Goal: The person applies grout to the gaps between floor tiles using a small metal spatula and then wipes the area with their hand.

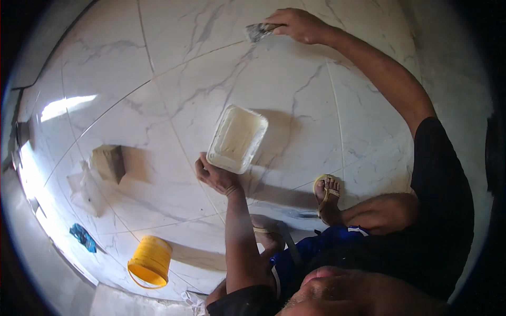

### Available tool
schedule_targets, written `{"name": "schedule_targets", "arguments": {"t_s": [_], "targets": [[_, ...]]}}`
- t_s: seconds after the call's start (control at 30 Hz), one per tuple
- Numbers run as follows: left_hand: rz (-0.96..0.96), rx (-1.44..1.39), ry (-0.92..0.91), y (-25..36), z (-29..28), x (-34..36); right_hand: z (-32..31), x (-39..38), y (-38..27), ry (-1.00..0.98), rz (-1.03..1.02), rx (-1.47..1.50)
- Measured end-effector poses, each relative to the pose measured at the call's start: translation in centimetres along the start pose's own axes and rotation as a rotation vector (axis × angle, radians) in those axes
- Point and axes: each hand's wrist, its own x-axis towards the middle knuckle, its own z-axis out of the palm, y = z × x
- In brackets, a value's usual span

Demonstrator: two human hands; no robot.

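Note:
My left hand [217, 177] is closed on the near left corner of a white rectangular plastic tub [212, 152]. White paste coats the tub's inner walls and bottom. Stretched far ahead, my right hand [301, 25] grips a putty knife [258, 32] whose grey, smeared blade points left. That blade rests on or just over the tiled floor [295, 68], near a joint line between the tiles. The fingers hide most of the knife's handle.
A yellow bucket [153, 255] lies tipped at the near left. Further left are a grey-brown block [109, 163], a whitish plastic bag [84, 190] and a crumpled blue wrapper [83, 238]. My sandalled foot [328, 197] stands right of the tub. A wall [448, 68] runs along the right.

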Motion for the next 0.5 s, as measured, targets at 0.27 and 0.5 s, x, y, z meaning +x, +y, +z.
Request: {"name": "schedule_targets", "arguments": {"t_s": [0.27,0.5], "targets": [[0.041,0.078,-0.083,1.8,-0.8,0.7,6.4,10.6,-9.9,-0.201,-0.273,-0.175],[0.158,0.142,-0.04,0.5,-0.4,0.2,13.0,15.2,-14.6,-0.096,-0.192,-0.197]]}}
